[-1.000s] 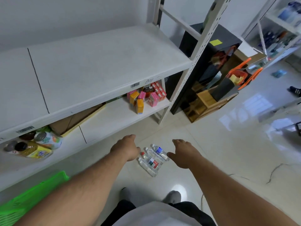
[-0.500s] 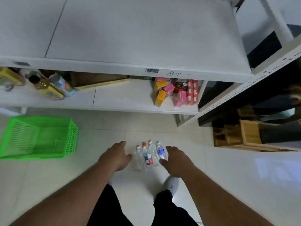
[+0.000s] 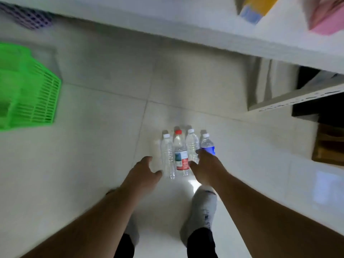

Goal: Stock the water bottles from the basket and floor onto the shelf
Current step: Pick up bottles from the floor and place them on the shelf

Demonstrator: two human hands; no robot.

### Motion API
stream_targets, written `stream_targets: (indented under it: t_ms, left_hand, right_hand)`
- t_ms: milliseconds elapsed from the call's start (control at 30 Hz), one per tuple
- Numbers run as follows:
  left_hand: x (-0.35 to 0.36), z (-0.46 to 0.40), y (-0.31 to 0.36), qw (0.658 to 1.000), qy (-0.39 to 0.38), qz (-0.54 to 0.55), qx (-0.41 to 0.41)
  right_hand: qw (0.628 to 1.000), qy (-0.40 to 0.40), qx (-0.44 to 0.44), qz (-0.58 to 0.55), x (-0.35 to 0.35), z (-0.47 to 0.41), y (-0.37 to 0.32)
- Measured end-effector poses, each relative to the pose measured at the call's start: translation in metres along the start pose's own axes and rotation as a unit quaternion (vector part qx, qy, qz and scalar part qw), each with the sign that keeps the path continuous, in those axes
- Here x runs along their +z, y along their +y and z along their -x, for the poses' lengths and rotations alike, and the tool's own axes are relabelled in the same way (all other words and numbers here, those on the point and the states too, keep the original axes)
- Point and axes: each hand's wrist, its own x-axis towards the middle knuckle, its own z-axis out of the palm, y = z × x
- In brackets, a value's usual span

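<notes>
Floor [image 3: 93, 164]: pale glossy tile, carrying everything listed below except the shelf stock.

Shelf [image 3: 204, 32]: white board crossing the top of the view, its front edge slanting down toward the right; its slotted upright [image 3: 297, 98] meets the floor at the right. Blurred yellow box [image 3: 258, 6] and pink box [image 3: 327, 17] sit at the shelf's right end.

Basket [image 3: 37, 97]: green slatted plastic, on the floor at the left edge, well apart from the bottles.

Left arm: bare forearm reaching forward and down from the lower left. Left hand [image 3: 141, 174]: fingers relaxed and spread, gripping nothing, thumb just beside the base of the leftmost bottle; contact cannot be judged through the blur.

Right arm: bare forearm reaching in from the lower right. Right hand [image 3: 206, 168]: fingers extended over the lower part of the blue-label bottle, apparently touching it, not seen curled around it.

Grey shoe [image 3: 202, 211]: on the floor below the right hand.

Water bottles, four in a tight row at mid-floor, caps toward the shelf:
- clear bottle, white cap [image 3: 167, 155], leftmost
- red-cap bottle [image 3: 180, 153], red and white label
- clear bottle, white cap [image 3: 191, 144]
- blue-label bottle [image 3: 207, 144], rightmost
</notes>
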Motion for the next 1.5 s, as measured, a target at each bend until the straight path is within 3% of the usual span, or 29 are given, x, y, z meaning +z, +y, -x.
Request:
stream_targets:
  t_ms: [233, 400, 667, 1000, 1100, 1267, 1500]
  left_hand:
    - [0.095, -0.137, -0.042, 0.998, 0.007, 0.060, -0.017]
    - [0.124, -0.164, -0.063, 0.995, -0.016, 0.094, -0.025]
    - [0.117, -0.175, -0.086, 0.990, -0.014, 0.137, -0.043]
    - [0.115, -0.201, -0.113, 0.977, 0.011, 0.197, -0.075]
    - [0.116, -0.205, -0.119, 0.972, 0.012, 0.224, -0.076]
    - [0.101, -0.190, -0.127, 0.969, 0.029, 0.236, -0.063]
    - [0.012, -0.085, -0.114, 0.953, 0.083, 0.290, -0.026]
  right_hand:
    - [0.999, 0.034, -0.009, 0.040, 0.097, -0.142, 0.023]
    - [0.991, 0.103, 0.015, 0.083, 0.133, -0.168, 0.028]
    - [0.987, 0.160, 0.010, 0.009, 0.139, -0.177, 0.012]
    - [0.988, 0.011, 0.032, -0.154, 0.157, -0.241, -0.006]
    - [0.989, -0.004, 0.012, -0.145, 0.158, -0.242, -0.005]
    - [0.990, 0.044, -0.028, -0.134, 0.155, -0.224, -0.006]
    - [0.981, 0.066, -0.102, -0.151, 0.088, -0.118, -0.072]
